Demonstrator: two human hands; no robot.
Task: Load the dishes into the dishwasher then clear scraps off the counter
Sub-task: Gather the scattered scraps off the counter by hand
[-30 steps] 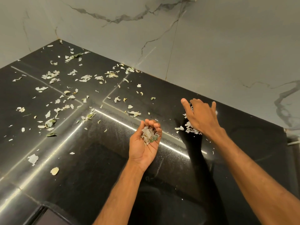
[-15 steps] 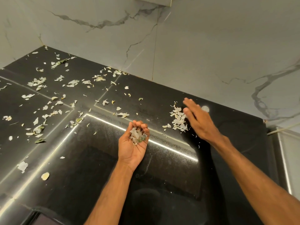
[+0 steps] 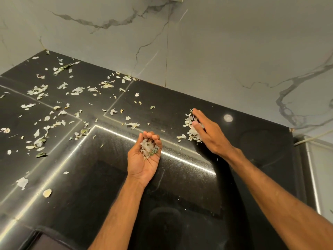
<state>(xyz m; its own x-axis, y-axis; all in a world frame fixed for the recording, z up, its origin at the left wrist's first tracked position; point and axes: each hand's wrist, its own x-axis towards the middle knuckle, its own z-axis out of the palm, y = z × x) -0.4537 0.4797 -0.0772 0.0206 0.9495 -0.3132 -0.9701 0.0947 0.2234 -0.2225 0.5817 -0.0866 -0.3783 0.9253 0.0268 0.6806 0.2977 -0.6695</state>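
My left hand (image 3: 145, 159) is palm up over the black counter (image 3: 180, 186), fingers curled round a clump of pale scraps (image 3: 148, 147). My right hand (image 3: 210, 134) lies flat with straight fingers on the counter, its edge against a small heap of scraps (image 3: 190, 129) near the back wall. Many more pale and green scraps (image 3: 54, 109) are strewn across the left and far part of the counter. No dishes or dishwasher are in view.
Marble-look wall tiles (image 3: 216, 51) close off the counter at the back and left corner. The counter's right end (image 3: 290, 130) meets a lower pale surface (image 3: 319, 168). A dark opening (image 3: 46, 240) shows at the bottom left.
My right hand has uncurled from a bunched grasp to flat fingers and swept the heap of scraps leftward. My left hand keeps its cupped scraps.
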